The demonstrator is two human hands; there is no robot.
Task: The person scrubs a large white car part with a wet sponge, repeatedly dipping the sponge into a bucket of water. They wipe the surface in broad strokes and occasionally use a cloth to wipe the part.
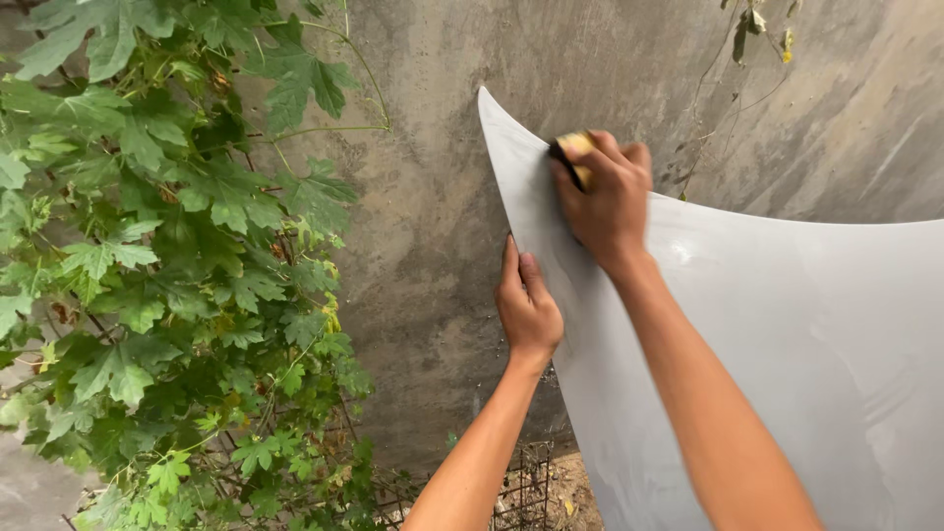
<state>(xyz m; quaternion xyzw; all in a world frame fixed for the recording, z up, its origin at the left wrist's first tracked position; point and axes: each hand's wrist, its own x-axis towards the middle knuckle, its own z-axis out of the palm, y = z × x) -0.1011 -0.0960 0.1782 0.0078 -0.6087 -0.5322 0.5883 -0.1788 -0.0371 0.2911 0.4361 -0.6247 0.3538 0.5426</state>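
A large pale grey curved panel (pixel 816 334) leans against a concrete wall, its pointed corner at the upper middle. My right hand (pixel 608 202) presses a yellow sponge with a dark face (pixel 573 147) against the panel near that corner. My left hand (pixel 527 307) grips the panel's left edge lower down, fingers curled behind it and thumb on the front. The panel's surface looks wet and glossy in places.
A rough grey concrete wall (pixel 433 197) stands behind the panel. A leafy green vine (pixel 167 256) fills the left side. A wire mesh (pixel 526 492) and bare soil lie at the bottom, below the panel. Thin dry stems hang at the upper right.
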